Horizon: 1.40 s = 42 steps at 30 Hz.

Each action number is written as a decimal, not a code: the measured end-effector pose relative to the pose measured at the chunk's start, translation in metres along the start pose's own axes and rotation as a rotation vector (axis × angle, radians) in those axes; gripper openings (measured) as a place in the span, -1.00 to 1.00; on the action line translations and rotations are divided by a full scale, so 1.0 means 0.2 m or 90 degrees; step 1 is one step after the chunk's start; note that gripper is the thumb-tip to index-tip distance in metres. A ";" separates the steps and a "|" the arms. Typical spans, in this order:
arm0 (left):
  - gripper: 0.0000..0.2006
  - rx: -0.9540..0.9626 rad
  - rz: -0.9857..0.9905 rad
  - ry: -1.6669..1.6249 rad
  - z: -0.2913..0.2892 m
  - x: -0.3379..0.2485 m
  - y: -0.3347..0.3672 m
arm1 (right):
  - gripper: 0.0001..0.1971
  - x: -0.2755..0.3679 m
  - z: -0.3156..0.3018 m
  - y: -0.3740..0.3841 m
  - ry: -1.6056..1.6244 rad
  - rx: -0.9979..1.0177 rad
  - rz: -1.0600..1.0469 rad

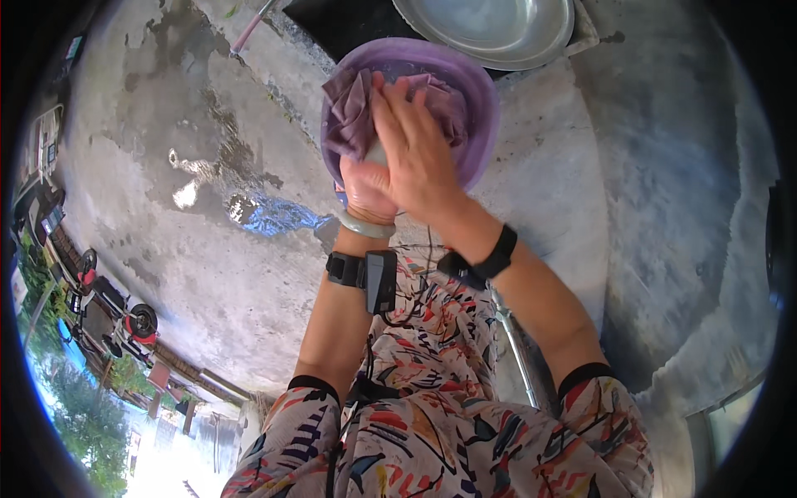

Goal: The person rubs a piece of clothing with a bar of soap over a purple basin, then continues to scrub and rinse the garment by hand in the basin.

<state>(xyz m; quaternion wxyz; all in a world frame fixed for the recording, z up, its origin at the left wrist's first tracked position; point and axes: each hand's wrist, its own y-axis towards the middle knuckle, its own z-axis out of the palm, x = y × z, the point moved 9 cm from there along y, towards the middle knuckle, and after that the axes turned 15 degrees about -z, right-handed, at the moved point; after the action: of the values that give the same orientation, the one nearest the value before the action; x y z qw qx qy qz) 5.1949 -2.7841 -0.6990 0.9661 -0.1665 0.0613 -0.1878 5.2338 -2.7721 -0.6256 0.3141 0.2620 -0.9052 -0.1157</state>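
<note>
Apparently scrubbing crumpled mauve cloth (349,118) over rounded purple plastic basin (486,124) — with right hand (418,153) flat, unclenched; cannot tell grip of left hand (365,187) — probably calls for refolding next.

The tub (489,120) is showing light purple, and the cloth (349,116) is looking dusty purple too. The big pan (490,29) is shining silver. The patterned clothes (436,444) are showing red, orange, black and blue splashes on white. The wrist straps (501,252) are looking black, the bangle (366,227) pale, the floor (241,307) patchy grey.
</note>
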 end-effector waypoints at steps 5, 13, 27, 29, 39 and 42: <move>-0.45 -0.056 -0.116 0.039 -0.15 0.02 0.00 | -0.16 -0.16 0.08 0.00 0.010 0.030 0.092; -0.43 -0.169 -0.146 0.024 -0.09 0.01 0.01 | -0.08 -0.17 0.11 0.02 0.058 0.086 0.091; -0.44 -0.212 -0.215 0.046 -0.16 0.09 -0.13 | -0.17 -0.03 -0.01 -0.06 0.041 0.035 -0.027; -0.48 -0.302 -0.284 0.080 -0.22 0.13 -0.14 | -0.20 -0.18 -0.03 -0.05 0.030 -0.020 0.018; -0.46 -0.183 -0.101 -0.013 -0.11 -0.16 -0.13 | -0.47 -1.23 -0.41 -0.40 0.285 -0.270 0.567; -0.45 -0.152 -0.102 -0.074 -0.18 -0.22 -0.19 | -0.34 -1.64 -0.59 -0.38 0.042 -0.209 0.623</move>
<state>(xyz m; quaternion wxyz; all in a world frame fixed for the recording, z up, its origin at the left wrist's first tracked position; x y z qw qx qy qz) 5.1353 -2.8120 -0.7177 0.9233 -0.2950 0.0135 -0.2454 5.5565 -2.6614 -0.7282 0.3969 -0.2411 -0.8813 -0.0871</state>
